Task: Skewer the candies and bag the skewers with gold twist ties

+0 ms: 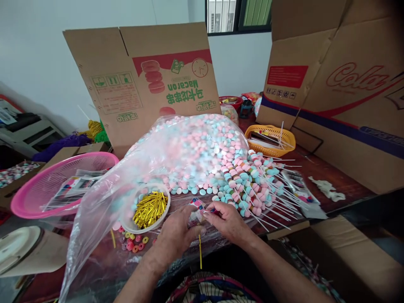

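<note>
My left hand [179,229] is closed round a small clear plastic bag [196,203] with a red and blue print. At the bag's upper right edge, my right hand [229,221] pinches with thumb and forefinger. What is inside the bag is mostly hidden by my fingers. A gold twist tie [200,252] hangs just below my left fingers; what holds it cannot be made out. Left of my hands stands a white bowl [168,210] of gold twist ties [150,209]. Pink and blue candies on white sticks [252,185] lie heaped beyond my right hand.
A big clear bag of pink and blue candies [189,147] fills the table's middle. Ring candies [134,241] lie by the bowl. A pink basket [28,198] stands left, a yellow basket [288,145] back right. Cardboard boxes [107,54] rise behind; printed bags [299,189] lie right.
</note>
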A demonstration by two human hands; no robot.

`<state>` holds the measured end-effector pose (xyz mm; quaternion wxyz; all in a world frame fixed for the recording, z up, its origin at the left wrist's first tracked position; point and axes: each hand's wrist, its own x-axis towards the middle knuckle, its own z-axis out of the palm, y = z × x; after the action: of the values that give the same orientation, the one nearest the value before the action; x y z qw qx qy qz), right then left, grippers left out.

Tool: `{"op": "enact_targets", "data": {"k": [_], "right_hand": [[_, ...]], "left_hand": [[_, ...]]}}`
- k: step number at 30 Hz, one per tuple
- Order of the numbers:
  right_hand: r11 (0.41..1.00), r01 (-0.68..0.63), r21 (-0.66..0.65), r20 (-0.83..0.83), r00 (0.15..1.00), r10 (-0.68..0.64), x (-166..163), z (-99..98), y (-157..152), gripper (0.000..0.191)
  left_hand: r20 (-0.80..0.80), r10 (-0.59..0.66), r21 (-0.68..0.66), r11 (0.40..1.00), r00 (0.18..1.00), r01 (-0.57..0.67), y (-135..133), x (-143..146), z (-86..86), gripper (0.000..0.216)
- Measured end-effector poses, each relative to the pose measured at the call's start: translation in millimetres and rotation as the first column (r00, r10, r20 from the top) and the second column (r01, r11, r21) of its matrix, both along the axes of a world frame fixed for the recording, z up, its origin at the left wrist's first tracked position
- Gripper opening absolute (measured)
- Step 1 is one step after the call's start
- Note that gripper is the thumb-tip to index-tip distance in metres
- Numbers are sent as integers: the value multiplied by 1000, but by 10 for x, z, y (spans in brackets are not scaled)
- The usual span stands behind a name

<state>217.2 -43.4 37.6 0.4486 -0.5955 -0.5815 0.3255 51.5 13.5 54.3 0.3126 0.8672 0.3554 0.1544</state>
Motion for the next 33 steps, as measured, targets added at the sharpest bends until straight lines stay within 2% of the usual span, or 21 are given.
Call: {"op": "enact_targets", "data": {"k": [2, 3, 5, 6, 7, 9, 11, 13, 15, 17, 18, 20, 22, 24, 27, 30, 31, 33], "right_hand": [[1000, 2, 30, -21, 1000, -1, -35, -21, -1, 15], [999, 8, 47, -31, 1000, -7, -45, -35, -4, 17], [998, 42, 44, -42, 998, -40, -39, -58, -12, 27], [998, 57, 25, -56, 997, -56, -20, -64, -18, 32], [998, 64, -2, -85, 994, -64, 9, -64, -26, 35], [999, 11, -50, -185, 983, -21, 79, -45, -43, 29], [991, -113, -65, -278, 956, 91, 135, -14, -59, 18], [982, -182, -47, -273, 948, 162, 145, 5, -64, 14], [993, -114, -33, -180, 978, 106, 102, -8, -54, 12], [999, 14, -34, -121, 993, -18, 30, -53, -32, 17], [997, 65, -39, -122, 990, -69, -7, -80, -20, 20], [991, 126, -43, -163, 978, -132, -64, -129, -2, 26], [986, 160, -45, -199, 966, -165, -82, -155, 3, 34], [984, 163, -71, -216, 961, -175, -53, -155, -4, 43], [988, 98, -116, -341, 931, -133, 38, -119, -17, 45], [987, -72, -144, -510, 860, -11, 97, -73, -13, 34], [983, -113, -144, -523, 852, 21, 98, -65, -8, 34], [986, -110, -126, -476, 879, 37, 71, -63, 2, 26]], "left_hand": [[-14, 96, 149, 984, 995, -93, -66, 47, -42, 34], [-14, 136, 175, 976, 991, -132, -101, 71, -60, 27], [6, 189, 109, 976, 982, -189, -157, 107, -78, 8], [29, 193, 34, 980, 981, -194, -172, 115, -76, 15], [56, 178, -47, 983, 982, -176, -175, 116, -68, 21], [108, 108, -169, 982, 988, -88, -150, 100, -38, 25], [139, 19, -209, 978, 990, 11, -101, 73, -4, 26], [120, -63, -179, 980, 991, 84, -50, 53, 19, 27], [46, -51, -55, 997, 998, 53, -21, 50, 21, 28], [15, 42, 85, 996, 999, -43, -29, 64, 3, 19], [29, 92, 107, 990, 995, -94, -47, 76, -12, 18], [76, 166, 23, 985, 983, -168, -100, 102, -49, 29], [121, 211, -128, 972, 970, -195, -152, 116, -82, 23], [162, 218, -214, 960, 962, -182, -177, 105, -101, 21], [206, 166, -211, 970, 964, -122, -153, 48, -98, 27], [212, 129, -154, 983, 969, -97, -114, -16, -80, 28], [196, 106, -119, 989, 975, -83, -108, -31, -75, 28], [147, 51, -29, 998, 988, -47, -111, -47, -63, 29]]}}
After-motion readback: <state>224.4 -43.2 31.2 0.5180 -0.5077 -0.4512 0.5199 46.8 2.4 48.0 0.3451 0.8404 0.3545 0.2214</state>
